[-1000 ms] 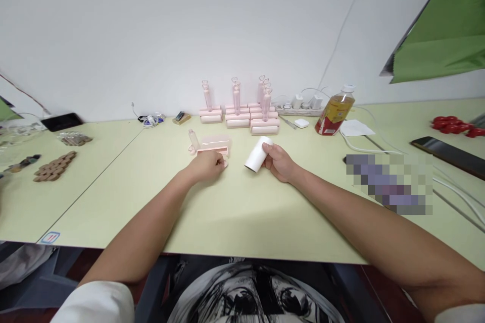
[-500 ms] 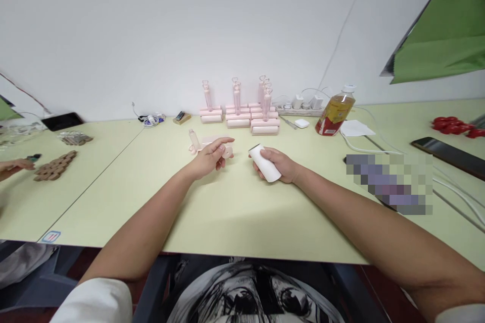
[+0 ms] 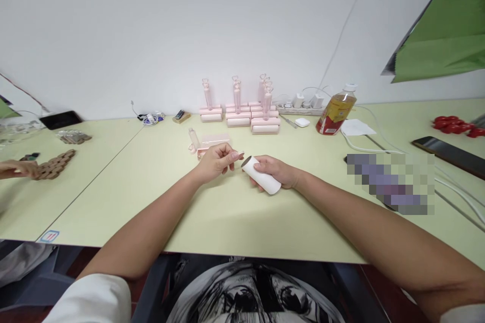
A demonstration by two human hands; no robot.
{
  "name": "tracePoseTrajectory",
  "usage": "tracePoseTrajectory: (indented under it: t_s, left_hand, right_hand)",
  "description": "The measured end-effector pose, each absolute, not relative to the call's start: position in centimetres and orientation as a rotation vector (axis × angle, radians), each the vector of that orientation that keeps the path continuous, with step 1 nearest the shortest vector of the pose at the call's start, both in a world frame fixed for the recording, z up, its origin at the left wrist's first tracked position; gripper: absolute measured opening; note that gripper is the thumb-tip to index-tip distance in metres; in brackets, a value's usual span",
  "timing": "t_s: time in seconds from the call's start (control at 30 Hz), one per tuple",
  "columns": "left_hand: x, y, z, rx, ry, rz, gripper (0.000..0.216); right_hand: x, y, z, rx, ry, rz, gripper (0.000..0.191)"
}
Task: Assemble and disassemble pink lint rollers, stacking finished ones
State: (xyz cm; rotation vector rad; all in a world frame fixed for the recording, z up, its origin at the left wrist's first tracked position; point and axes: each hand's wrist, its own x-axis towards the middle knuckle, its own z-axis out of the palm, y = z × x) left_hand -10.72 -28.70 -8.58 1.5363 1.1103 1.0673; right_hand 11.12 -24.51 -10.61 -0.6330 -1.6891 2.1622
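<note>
My right hand [image 3: 278,170] is wrapped round a white lint roller refill [image 3: 264,177]. The refill is tilted, and its hollow, brown-lined end points up and left toward my other hand. Just left of that opening, my left hand [image 3: 220,161] pinches a small pale end cap [image 3: 241,155], mostly hidden by the fingers. Behind my left hand lies a pink lint roller cover [image 3: 215,140], partly covered by the hand. Beside it rests a loose clear-pink handle [image 3: 193,139].
Several assembled pink lint rollers [image 3: 238,120] stand by the wall. Right of them are a power strip [image 3: 299,110], a drink bottle [image 3: 335,113], cables and a phone [image 3: 450,154]. At far left, another person's hand [image 3: 18,169] touches brown pieces [image 3: 56,164].
My left hand has moved right with the end cap, close to the refill's open end. The refill has tipped, showing its hollow end more. The other person's hand has reached the brown pieces.
</note>
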Motion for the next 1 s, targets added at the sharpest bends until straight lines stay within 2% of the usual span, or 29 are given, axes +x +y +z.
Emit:
tracePoseTrajectory:
  t_s: [0.2, 0.73, 0.9, 1.0]
  left_hand:
    - [-10.12, -29.26, -8.73, 1.628, 1.049, 1.034, 0.041]
    - [-10.3, -29.06, -9.25, 1.755, 1.091, 0.953, 0.048]
    - [-10.4, -29.45, -8.96, 1.836, 1.143, 0.989, 0.071]
    - [-9.92, -29.72, -8.94, 1.813, 1.219, 1.145, 0.08]
  right_hand:
    - [11.07, -24.48, -10.71, -0.623, -1.704, 2.145, 0.049]
    - [11.0, -24.5, -10.65, -0.626, -1.66, 2.168, 0.05]
    - [11.11, -24.26, -10.6, -0.635, -1.625, 2.164, 0.053]
    - [11.18, -24.07, -10.72, -0.65, -1.574, 2.16, 0.052]
